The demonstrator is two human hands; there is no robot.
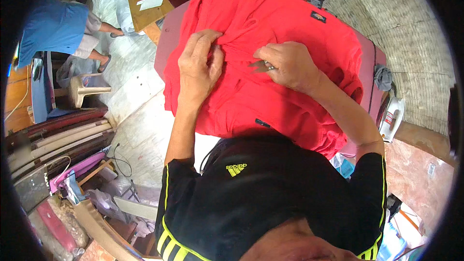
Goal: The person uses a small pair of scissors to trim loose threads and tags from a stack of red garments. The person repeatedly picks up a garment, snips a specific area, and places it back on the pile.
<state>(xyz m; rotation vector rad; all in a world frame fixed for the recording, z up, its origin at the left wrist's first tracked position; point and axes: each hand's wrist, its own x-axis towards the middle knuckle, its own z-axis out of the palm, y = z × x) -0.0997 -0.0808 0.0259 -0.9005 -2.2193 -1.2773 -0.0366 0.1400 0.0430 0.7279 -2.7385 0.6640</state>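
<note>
Snips (pixel 261 66) gripped in the right hand (pixel 289 65) could nick the red garment (pixel 285 21) if folds pinched by the left hand (pixel 199 64) slip.

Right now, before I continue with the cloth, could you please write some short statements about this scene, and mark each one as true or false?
1. The right hand holds a small metal tool. True.
2. The left hand is on the red cloth. True.
3. Both hands hold a tool. False: no tool shows in the left hand.
4. Another person is at the upper left of the picture. True.
5. That person wears a yellow top. False: the top is blue.
6. No stool is in the picture. False: a beige stool stands to the left of the cloth.
</note>
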